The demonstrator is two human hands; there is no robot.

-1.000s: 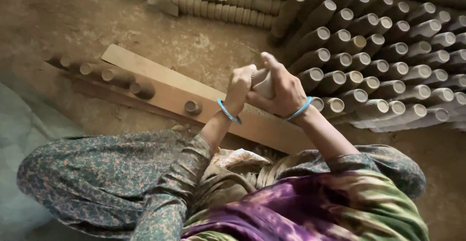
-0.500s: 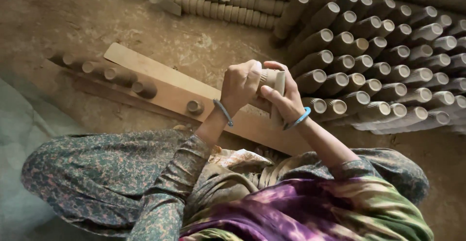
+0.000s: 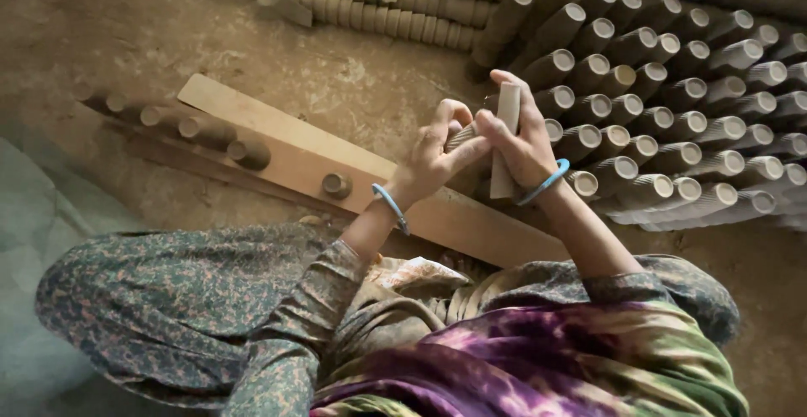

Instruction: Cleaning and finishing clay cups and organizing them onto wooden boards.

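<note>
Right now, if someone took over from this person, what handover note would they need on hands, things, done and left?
Left hand: gripping a small ribbed tube.
Right hand: holding a flat pale strip upright against that tube.
Both are raised above the plank on the dirt floor.
Done: a large stack of tubes lies to the right; a few pieces sit along the plank.
Left: the tube in hand is not yet set down; how many remain cannot be told.

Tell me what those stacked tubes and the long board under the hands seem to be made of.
Stacked tubes: likely cardboard or paper, matte brown walls, pale plugged ends. Board: probably unfinished wood, flat, pale tan, dusty. The right hand holds a pale flat strip, material unclear.
</note>
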